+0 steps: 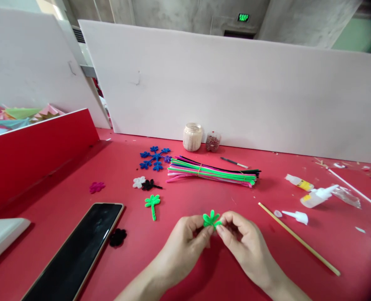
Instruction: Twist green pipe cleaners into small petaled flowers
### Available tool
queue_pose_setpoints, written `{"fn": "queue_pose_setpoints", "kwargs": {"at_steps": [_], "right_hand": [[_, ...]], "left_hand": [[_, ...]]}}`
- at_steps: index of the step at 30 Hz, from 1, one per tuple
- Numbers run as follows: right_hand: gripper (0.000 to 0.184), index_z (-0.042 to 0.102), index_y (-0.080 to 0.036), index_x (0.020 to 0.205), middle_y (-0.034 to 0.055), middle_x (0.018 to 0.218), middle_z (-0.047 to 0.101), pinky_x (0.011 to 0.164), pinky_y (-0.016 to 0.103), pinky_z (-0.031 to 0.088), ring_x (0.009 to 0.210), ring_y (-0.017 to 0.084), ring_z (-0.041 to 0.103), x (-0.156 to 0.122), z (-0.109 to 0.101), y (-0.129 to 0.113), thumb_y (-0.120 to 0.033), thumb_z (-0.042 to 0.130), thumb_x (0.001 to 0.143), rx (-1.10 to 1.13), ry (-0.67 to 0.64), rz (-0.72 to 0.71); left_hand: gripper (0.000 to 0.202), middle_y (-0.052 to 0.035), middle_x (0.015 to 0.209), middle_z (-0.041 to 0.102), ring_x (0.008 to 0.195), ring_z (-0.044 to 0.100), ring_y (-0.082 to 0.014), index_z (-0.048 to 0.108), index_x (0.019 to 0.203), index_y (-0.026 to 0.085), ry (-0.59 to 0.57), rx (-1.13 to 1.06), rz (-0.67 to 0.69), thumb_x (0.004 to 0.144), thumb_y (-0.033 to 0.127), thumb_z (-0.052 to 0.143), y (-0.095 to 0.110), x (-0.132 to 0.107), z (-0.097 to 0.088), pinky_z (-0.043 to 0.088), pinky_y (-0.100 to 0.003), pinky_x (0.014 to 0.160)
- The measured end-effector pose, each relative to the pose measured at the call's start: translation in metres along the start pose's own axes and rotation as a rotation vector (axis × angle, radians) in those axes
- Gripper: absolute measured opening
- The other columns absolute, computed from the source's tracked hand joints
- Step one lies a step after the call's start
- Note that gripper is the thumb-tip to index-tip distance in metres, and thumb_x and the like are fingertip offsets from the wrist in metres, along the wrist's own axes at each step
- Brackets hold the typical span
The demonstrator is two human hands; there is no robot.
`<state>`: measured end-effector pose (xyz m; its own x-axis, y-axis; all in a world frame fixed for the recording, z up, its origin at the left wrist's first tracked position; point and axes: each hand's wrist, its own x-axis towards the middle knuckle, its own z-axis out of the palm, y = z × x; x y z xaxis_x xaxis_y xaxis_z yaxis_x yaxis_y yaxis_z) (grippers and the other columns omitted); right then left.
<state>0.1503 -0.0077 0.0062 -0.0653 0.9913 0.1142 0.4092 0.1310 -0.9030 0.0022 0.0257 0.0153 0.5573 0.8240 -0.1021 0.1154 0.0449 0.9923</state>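
A small green pipe-cleaner flower (pixel 211 218) with several looped petals is pinched between both hands above the red table. My left hand (pixel 190 238) grips its left side with thumb and index finger. On the right side, my right hand (pixel 240 238) closes its thumb and fingers on a petal; what lies under those fingertips is hidden. To the left lies another green pipe-cleaner flower (pixel 153 205) with a twisted stem. Beyond it are a white flower (pixel 139 182), a black flower with a stem (pixel 149 184) and a blue branching piece (pixel 155 157).
A banded bundle of pipe cleaners (pixel 213 172) lies ahead, with two jars (pixel 193 137) behind. A phone (pixel 78 246), a black flower (pixel 118 237) and a magenta flower (pixel 96 187) are left. Rightward lie a wooden stick (pixel 300 239) and glue bottles (pixel 317 197). White boards (pixel 235 92) wall the back.
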Motion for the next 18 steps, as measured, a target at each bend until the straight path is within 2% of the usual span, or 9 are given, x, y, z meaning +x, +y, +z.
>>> {"fn": "queue_pose_setpoints", "kwargs": {"at_steps": [6,12,18], "right_hand": [[0.010,0.043,-0.020,0.077,-0.0011,0.068,0.047,0.057,0.024,0.037,0.061,0.014,0.047,-0.0045,0.0054,0.0089,-0.025,0.040,0.085,-0.200,0.104,-0.127],[0.014,0.040,-0.021,0.076,-0.0018,0.067,0.046,0.055,0.024,0.036,0.058,0.013,0.046,-0.0063,0.0064,0.0055,-0.025,0.034,0.088,-0.159,0.047,-0.106],[0.018,0.040,-0.021,0.077,-0.0010,0.070,0.048,0.057,0.024,0.038,0.062,0.014,0.047,-0.0064,0.0071,0.0014,-0.028,0.031,0.090,-0.048,-0.018,-0.033]], "left_hand": [[0.021,0.0022,0.059,0.039,0.057,0.032,-0.0103,0.049,0.062,0.014,0.130,0.168,0.094,0.081,0.021,0.042,0.0039,-0.0022,0.0055,0.027,-0.023,0.053],[0.024,0.0037,0.056,0.034,0.054,0.028,-0.0090,0.050,0.064,0.013,0.009,0.011,0.036,0.082,0.026,0.042,0.0008,-0.0011,0.0012,0.025,-0.023,0.050],[0.029,0.0038,0.052,0.034,0.050,0.028,-0.0084,0.051,0.063,0.012,-0.017,0.004,-0.013,0.082,0.032,0.042,-0.0018,-0.0016,-0.0016,0.022,-0.024,0.047]]}}
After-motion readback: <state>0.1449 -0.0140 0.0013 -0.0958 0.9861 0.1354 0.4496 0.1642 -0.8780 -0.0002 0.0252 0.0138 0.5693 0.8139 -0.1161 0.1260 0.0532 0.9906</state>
